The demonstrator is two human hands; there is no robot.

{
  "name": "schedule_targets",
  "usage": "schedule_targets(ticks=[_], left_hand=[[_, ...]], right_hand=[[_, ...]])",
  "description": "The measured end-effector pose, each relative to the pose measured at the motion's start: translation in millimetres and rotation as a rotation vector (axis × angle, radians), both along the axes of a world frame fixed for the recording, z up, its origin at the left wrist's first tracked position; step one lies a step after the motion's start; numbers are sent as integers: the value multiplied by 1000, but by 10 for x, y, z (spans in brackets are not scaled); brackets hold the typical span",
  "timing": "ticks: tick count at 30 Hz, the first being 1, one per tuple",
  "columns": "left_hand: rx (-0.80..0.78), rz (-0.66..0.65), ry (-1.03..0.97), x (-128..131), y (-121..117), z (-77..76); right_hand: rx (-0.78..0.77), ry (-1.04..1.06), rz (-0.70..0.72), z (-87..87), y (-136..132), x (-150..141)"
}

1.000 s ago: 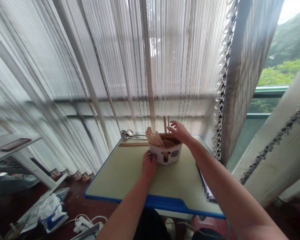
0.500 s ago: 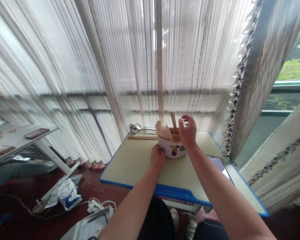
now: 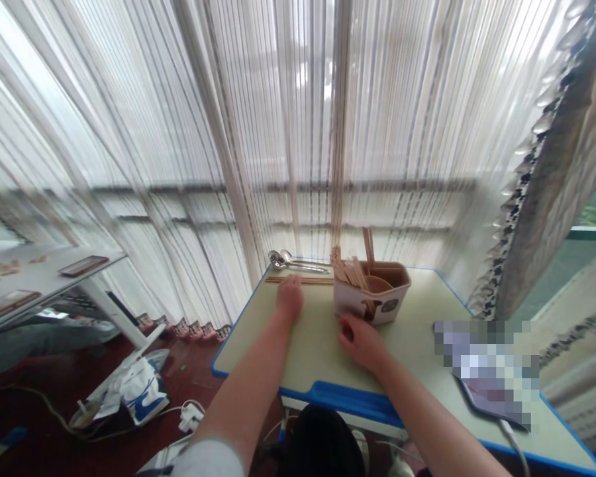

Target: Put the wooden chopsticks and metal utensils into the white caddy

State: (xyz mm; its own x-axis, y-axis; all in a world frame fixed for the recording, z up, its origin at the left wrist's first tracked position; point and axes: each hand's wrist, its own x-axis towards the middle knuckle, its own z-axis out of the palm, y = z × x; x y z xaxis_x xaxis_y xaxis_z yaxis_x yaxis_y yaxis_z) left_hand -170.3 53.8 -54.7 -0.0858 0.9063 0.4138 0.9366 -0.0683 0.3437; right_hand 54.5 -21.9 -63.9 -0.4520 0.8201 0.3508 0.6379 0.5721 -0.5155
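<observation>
My left hand [image 3: 290,301] reaches to the thin wooden chopsticks [image 3: 318,281] lying across the back of the table. Its fingers stretch forward over them, covering part of their length; whether they press on them is unclear. My right hand [image 3: 361,341] is low in front of the white holder [image 3: 350,301], fingers curled in, with nothing visible in them. That holder has a brown rim and a dark printed pattern. In it stand a bundle of thin wooden sticks [image 3: 350,271], a taller pair of wooden sticks [image 3: 369,246] and a rounded wooden piece [image 3: 379,284].
Metal spoons or ladles [image 3: 298,264] lie behind the chopsticks. A pixelated phone-like device [image 3: 487,377] with a white cable [image 3: 514,444] is on the right. The table [image 3: 308,351] has a blue edge. Curtains [image 3: 288,132] hang close behind it; another table [image 3: 79,281] stands left.
My left hand has left the holder and moved left to the chopsticks. My right hand has come down from above the holder to its front. The view has shifted, showing more of the device.
</observation>
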Motion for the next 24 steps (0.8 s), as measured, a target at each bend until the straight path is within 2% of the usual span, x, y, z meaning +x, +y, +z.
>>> schedule_targets(ticks=[2,6,12,17,24], left_hand=[[-62,87,-3,-105,89,-117],[-77,104,24,-136,135,-239],[-89,162,129,-83,70,-187],[-92,158,156,-89,-11,-149],[-102,117,167,-28,-243,-61]], right_hand=[[-41,32,4,-7,33,10],[-76,48,14,-12,32,26],[-69,15,6,4,20,-9],[-36,5,-42,-16,15,-7],[36,-5,-64,14,-70,4]])
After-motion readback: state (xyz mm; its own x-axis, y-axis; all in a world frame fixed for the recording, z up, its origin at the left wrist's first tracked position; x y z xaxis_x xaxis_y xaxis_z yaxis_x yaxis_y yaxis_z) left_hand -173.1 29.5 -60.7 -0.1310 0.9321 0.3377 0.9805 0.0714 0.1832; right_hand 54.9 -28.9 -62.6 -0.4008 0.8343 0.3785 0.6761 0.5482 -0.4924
